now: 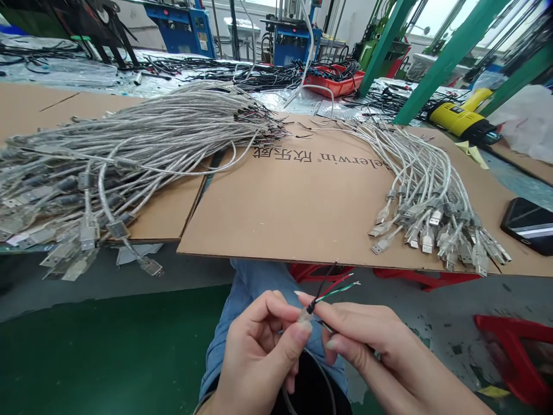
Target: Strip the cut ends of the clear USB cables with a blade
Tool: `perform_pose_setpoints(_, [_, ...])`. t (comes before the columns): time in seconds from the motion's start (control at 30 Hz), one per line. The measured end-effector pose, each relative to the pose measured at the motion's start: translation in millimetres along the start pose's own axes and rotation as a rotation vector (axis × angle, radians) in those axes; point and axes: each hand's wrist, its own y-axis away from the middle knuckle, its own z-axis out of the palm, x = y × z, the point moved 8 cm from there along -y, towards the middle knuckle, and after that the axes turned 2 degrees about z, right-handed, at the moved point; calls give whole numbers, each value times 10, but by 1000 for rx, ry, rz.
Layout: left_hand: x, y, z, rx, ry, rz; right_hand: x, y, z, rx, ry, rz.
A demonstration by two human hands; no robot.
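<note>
My left hand (265,343) pinches a clear-jacketed cable (305,316) between thumb and forefinger, just below its stripped end. Black, red and green wires (334,289) fan out from that end, up and to the right, with bare tips on some. Below the hand, the cable loops down over my lap. Close on the right, my right hand (367,340) has its forefinger at the base of the wires. Between its thumb and fingers shows a thin dark object (326,327), mostly hidden, whose kind I cannot make out.
A large bundle of clear USB cables (164,132) lies on the left cardboard, plugs overhanging the edge. A smaller USB cable bundle (432,184) rests at right, near a phone (529,225). Behind stand a yellow heat gun (460,120), green posts (384,49) and a red tray (334,86).
</note>
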Motion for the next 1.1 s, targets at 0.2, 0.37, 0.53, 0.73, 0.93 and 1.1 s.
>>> perform_pose_setpoints(0.2, [42,22,-52,25,-75,58,8,7,-6,-5,124,-15])
perform_pose_setpoints(0.37, [36,42,-66,17,-100,95,-9,34,-19,33,160,-15])
perform_pose_setpoints(0.53, [86,37,-49,23,-110,163,34,46,-8,23,187,20])
perform_pose_setpoints(0.73, [103,31,-50,16,-130,180,96,62,29,-42,167,85])
perform_pose_setpoints(0.93, [80,27,-68,17,-131,146,94,68,17,-26,174,62])
perform_pose_setpoints(1.1, [1,13,-39,-30,-54,36,119,59,28,-70,152,69])
